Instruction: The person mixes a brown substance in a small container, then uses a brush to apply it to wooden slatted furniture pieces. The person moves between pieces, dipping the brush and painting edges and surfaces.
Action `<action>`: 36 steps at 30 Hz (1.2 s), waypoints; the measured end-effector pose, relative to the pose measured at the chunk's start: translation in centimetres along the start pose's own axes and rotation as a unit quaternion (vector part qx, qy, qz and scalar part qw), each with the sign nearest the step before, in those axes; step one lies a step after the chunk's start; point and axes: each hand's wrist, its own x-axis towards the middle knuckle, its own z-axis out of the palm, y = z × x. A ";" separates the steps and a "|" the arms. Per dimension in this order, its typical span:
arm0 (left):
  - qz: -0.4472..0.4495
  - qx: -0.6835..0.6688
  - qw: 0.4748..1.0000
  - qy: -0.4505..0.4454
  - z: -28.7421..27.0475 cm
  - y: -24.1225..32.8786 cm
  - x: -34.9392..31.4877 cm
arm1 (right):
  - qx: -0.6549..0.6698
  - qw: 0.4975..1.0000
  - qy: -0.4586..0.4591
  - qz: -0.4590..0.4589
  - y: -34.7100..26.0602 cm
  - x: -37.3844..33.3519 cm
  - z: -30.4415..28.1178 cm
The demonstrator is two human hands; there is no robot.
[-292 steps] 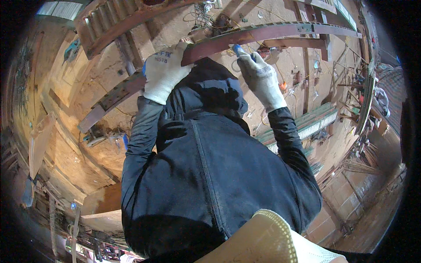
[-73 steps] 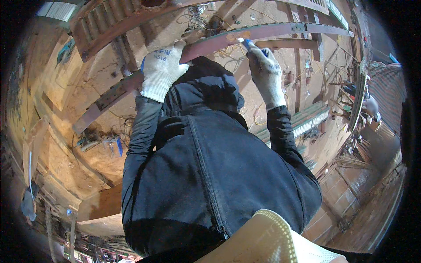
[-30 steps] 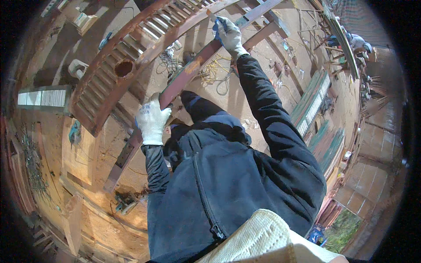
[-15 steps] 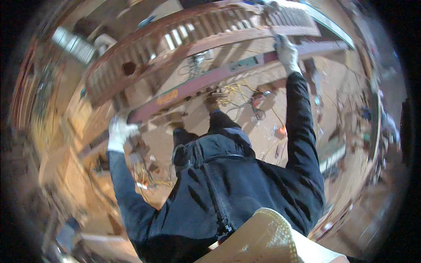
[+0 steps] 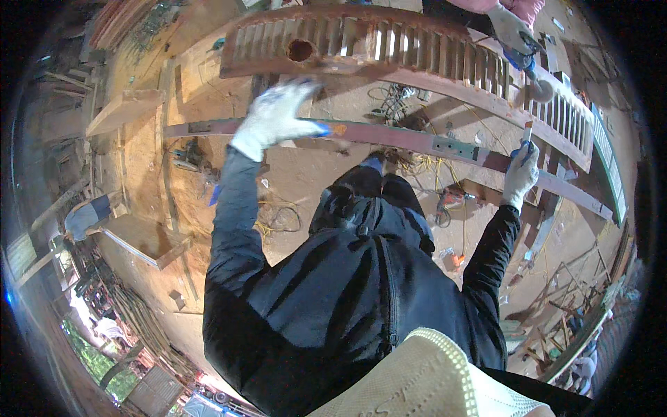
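A long, narrow wooden bar (image 5: 389,136), faded red with a greenish patch, stretches from left to right before me. My left hand (image 5: 274,118), in a white glove with blue fingertips, is raised over its left part; the fingers are spread and hold nothing. At the bar's right part, my gloved right hand (image 5: 522,174) is closed around a slim tool (image 5: 528,131) whose pale and orange-brown end sticks up; its kind cannot be made out. Beyond the bar lies a brown slatted shutter panel (image 5: 340,68) with a round hole near its left end.
At the far right a co-worker's gloved hand (image 5: 511,31) holds a blue power tool with a round disc (image 5: 542,90) over the slats. Tangled cables (image 5: 399,104) and a red power tool (image 5: 455,197) lie on the ground. Wooden boards (image 5: 142,240) stand at the left.
My left hand has come off the bar's left end and lifted, opening. My right hand stays near the bar's right part. The view has shifted, and the co-worker's hand now shows clearly.
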 end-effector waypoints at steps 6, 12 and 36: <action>0.175 -0.124 0.971 -0.107 7.4 13.8 10.1 | 0.002 0.999 0.007 0.031 -0.9 -0.3 0.1; 0.226 -0.172 0.957 -0.058 13.8 20.1 12.9 | -0.068 0.997 0.016 0.019 0.9 -1.2 -0.8; 0.052 0.017 0.998 -0.030 12.3 22.6 10.3 | -0.002 0.995 -0.096 -0.029 5.9 -4.5 -13.4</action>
